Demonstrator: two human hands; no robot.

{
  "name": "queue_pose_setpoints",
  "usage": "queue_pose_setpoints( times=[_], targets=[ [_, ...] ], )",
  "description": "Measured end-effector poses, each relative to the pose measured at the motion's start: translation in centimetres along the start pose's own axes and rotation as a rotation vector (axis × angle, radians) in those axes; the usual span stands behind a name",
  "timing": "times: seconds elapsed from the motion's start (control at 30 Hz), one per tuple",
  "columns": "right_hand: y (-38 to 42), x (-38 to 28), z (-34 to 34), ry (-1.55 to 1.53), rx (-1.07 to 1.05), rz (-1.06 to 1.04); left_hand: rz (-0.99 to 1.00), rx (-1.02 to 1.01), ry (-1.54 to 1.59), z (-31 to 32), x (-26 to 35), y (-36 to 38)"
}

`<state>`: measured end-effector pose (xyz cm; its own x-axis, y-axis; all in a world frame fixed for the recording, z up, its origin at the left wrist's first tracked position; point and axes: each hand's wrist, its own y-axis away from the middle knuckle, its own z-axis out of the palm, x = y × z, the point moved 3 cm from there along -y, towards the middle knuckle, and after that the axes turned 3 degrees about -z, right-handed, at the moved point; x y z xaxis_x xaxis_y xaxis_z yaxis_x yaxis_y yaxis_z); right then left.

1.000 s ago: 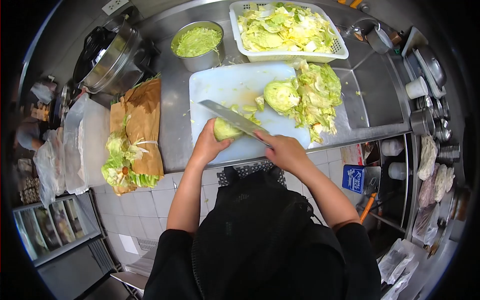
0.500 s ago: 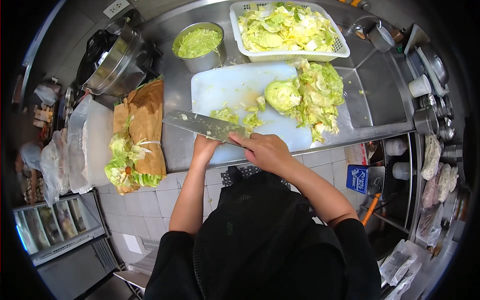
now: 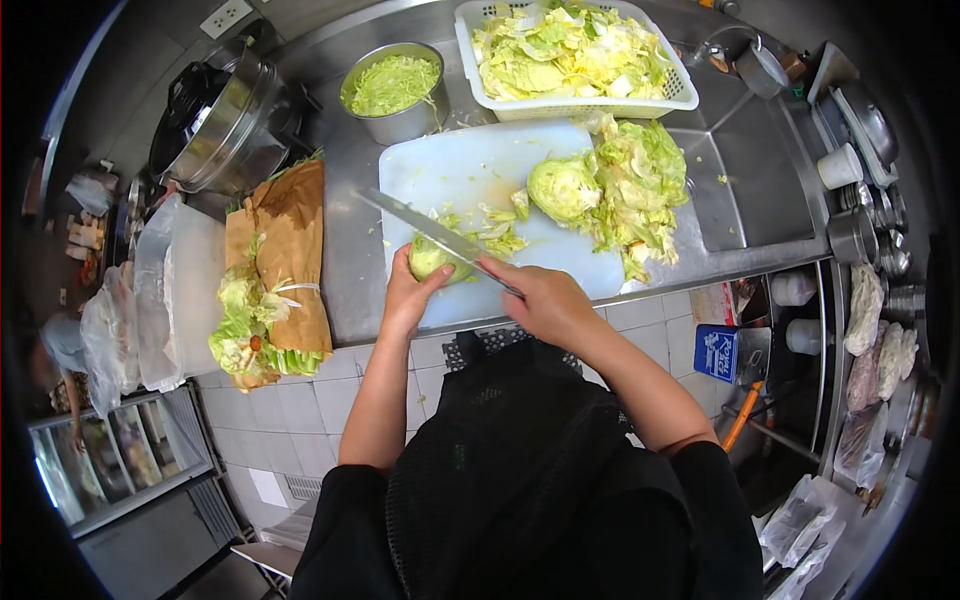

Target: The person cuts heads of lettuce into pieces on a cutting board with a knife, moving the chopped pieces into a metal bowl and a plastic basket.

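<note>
My left hand (image 3: 406, 292) is closed round a cut piece of lettuce (image 3: 425, 258) at the near left of the white cutting board (image 3: 450, 165). My right hand (image 3: 548, 308) grips the handle of a broad kitchen knife (image 3: 420, 222). Its blade slants over the lettuce piece, edge-on, with the tip past the board's left side. Lettuce scraps (image 3: 500, 238) lie just beyond the blade. A rounder lettuce head (image 3: 562, 192) rests on the board's right, against a heap of loose outer leaves (image 3: 648, 180).
Behind the board stand a metal pot (image 3: 408, 125) of shredded lettuce and a white basket (image 3: 590, 108) of torn leaves. A brown paper bag (image 3: 290, 225) with lettuce lies left, beyond it a plastic tub (image 3: 195, 290). The sink (image 3: 760, 190) is right. Another person (image 3: 62, 342) is far left.
The knife has turned from lying flat to edge-on, and its tip has swung away from me. The lettuce piece under my left hand now shows. A person's arm at far left has moved.
</note>
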<state>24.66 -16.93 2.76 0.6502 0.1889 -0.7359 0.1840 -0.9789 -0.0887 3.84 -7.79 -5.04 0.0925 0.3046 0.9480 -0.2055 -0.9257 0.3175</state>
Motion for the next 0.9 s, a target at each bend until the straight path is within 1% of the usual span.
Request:
queue_pose_setpoints(
  times=[0.13, 0.2, 0.27, 0.33, 0.37, 0.4, 0.43, 0.5, 0.53, 0.6, 0.63, 0.7, 0.73, 0.8, 0.87, 0.9],
  targets=[
    [0.4, 0.4, 0.7, 0.057, -0.059, 0.042, 0.008, -0.006, -0.017, -0.4, -0.9, -0.3],
    [2.1, 1.8, -0.5, 0.033, -0.231, 0.340, 0.022, 0.002, -0.003, -0.6, -1.1, -0.4],
    [3.7, 3.6, -1.5, -0.003, -0.220, 0.338, 0.031, 0.000, 0.008, -0.6, -1.1, -0.2],
    [4.0, 3.5, -2.6, -0.036, -0.195, 0.338, -0.067, -0.011, 0.162, -0.9, -1.1, -0.2],
    [4.0, 3.4, -3.3, -0.166, -0.217, 0.478, -0.063, -0.014, 0.163, -1.3, -1.0, -0.3],
    [3.9, 3.3, -3.7, -0.298, -0.240, 0.615, -0.051, -0.076, 0.323, -1.7, -0.9, -0.2],
    [3.8, 3.3, -3.6, -0.297, -0.238, 0.612, -0.041, -0.137, 0.481, -2.2, -0.6, -0.2],
    [3.4, 3.1, -3.5, -0.297, -0.142, 0.546, -0.003, -0.156, 0.538, -4.0, 0.3, 0.0],
    [3.2, 2.8, -3.4, -0.300, -0.143, 0.545, 0.035, -0.175, 0.595, -4.8, 1.2, 0.2],
    [2.2, 1.6, -2.8, -0.239, -0.211, 0.454, 0.092, -0.163, 0.581, -6.8, 3.0, 0.5],
    [1.9, 1.8, -1.8, -0.240, -0.210, 0.450, 0.114, -0.132, 0.550, -7.5, 4.1, 0.8],
    [1.2, 2.1, 0.8, -0.169, -0.250, 0.198, 0.137, -0.109, 0.517, -8.1, 6.2, 1.3],
    [0.6, 1.7, 1.1, -0.168, -0.246, 0.198, 0.171, -0.088, 0.489, -8.3, 7.1, 1.5],
    [-0.6, 1.2, 2.2, -0.440, -0.450, 0.360, 0.206, -0.068, 0.460, -8.5, 7.5, 1.4],
    [-0.6, 2.6, 2.8, -0.453, -0.423, 0.401, 0.162, -0.116, 0.410, -8.3, 7.1, 0.8],
    [-0.3, 3.5, 2.2, -0.501, -0.356, 0.461, 0.164, -0.120, 0.414, -8.1, 6.8, 0.6]
  ],
)
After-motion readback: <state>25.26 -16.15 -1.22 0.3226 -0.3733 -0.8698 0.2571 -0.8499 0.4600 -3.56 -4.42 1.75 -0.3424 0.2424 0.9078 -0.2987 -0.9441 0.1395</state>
